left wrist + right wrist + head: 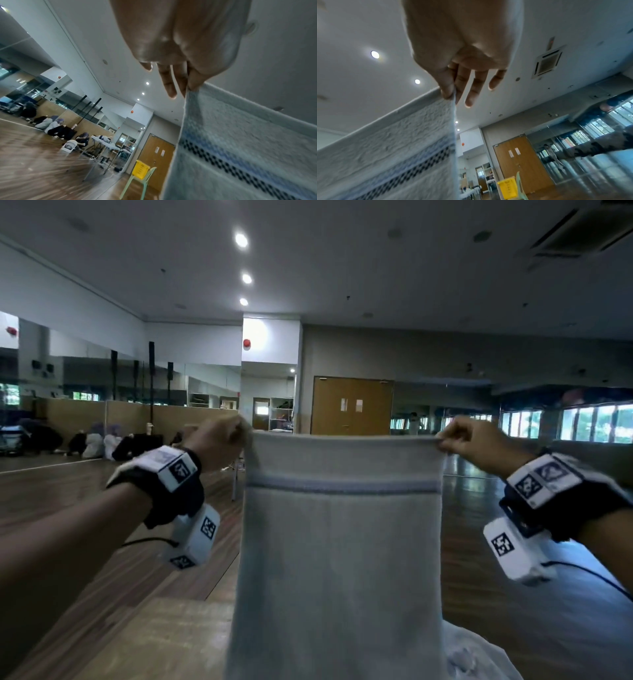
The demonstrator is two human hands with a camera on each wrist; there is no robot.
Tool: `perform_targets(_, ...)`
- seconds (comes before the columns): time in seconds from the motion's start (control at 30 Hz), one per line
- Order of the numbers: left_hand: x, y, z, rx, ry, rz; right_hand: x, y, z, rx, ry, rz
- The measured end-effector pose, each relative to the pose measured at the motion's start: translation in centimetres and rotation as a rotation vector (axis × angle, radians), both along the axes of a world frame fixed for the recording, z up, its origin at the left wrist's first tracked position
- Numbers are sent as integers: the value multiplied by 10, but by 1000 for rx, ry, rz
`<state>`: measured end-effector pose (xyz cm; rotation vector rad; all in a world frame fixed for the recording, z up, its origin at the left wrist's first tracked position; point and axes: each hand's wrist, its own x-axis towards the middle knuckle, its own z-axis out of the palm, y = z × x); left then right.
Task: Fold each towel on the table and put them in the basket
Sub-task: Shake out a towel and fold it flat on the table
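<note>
Behind raised towel [342, 542], table [164, 642] mostly hidden, towel bottom cut off

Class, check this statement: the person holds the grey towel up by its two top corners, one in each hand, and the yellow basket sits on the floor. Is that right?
Not quite. The yellow basket sits on a pale green chair, as the left wrist view shows. The rest holds: left hand and right hand each pinch a top corner of the towel.

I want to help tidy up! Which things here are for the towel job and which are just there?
For the job: towel, pinched by left hand and right hand; yellow basket; table.

Just there: green chair, wooden doors, folding tables.
</note>
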<state>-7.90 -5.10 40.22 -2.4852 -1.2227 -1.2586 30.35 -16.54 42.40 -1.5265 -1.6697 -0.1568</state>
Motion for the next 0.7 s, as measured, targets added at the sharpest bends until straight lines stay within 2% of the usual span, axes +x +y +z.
perform_targets(0.13,13,-17,51,254,-192,98,-3,-4,48,299,64,-22)
perform_targets(0.23,15,-29,74,311,-307,98,-8,-13,69,380,121,38)
perform_targets(0.37,8,-34,66,249,-277,77,-11,-20,63,306,109,64)
perform_targets(0.5,0,-34,32,69,-138,47,-8,-20,37,81,35,40)
perform_targets(0.6,-8,-30,9,-67,-105,-1,-9,-20,19,-22,6,51)
perform_targets(0.7,-12,-25,-11,-122,-101,-32,-11,-19,2,-96,10,91)
